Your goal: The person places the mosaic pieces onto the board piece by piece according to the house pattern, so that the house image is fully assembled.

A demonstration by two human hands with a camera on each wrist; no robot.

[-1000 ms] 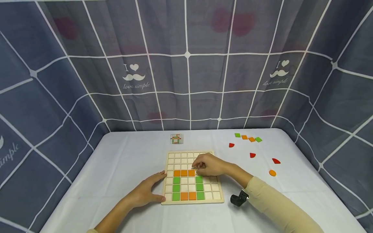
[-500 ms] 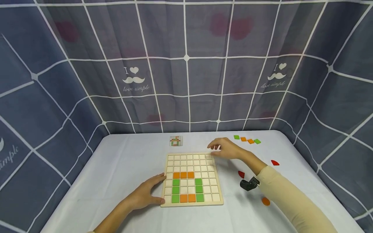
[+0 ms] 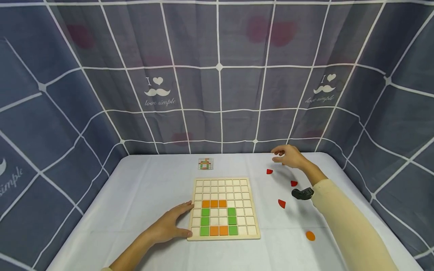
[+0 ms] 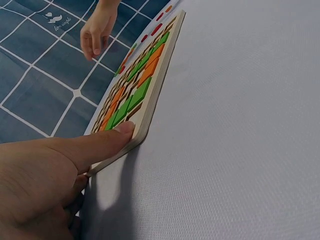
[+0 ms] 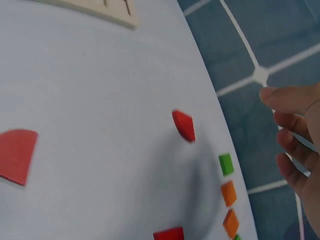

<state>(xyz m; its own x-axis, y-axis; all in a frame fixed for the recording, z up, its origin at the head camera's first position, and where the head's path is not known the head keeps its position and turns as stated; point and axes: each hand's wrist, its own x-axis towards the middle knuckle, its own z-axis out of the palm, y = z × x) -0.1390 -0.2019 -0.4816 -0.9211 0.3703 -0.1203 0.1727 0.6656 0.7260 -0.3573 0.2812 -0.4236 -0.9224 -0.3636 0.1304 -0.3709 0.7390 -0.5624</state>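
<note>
A square wooden grid board (image 3: 223,238) lies on the table. Green tiles (image 3: 205,221) and orange tiles (image 3: 214,203) fill some of its cells. My left hand (image 3: 169,222) rests along the board's left edge, thumb (image 4: 112,140) pressed on the near corner in the left wrist view. Raised over the back right of the table, my right hand (image 3: 289,156) holds nothing, its fingers loosely bent. Below it in the right wrist view lie a loose green tile (image 5: 226,164), orange tiles (image 5: 228,193) and a red quarter-round piece (image 5: 185,125). In the head view the hand covers most of these tiles.
Other red quarter-round pieces (image 3: 281,203) and an orange disc (image 3: 310,236) lie right of the board. Behind the board is a small pattern card (image 3: 205,163). A black camera (image 3: 303,194) sits on the right wrist. A checked curtain (image 3: 203,126) surrounds the table.
My right hand has moved from above the board, back and to the right, to above the loose tiles. My left hand stays at the board's edge; the tiles on the board look the same.
</note>
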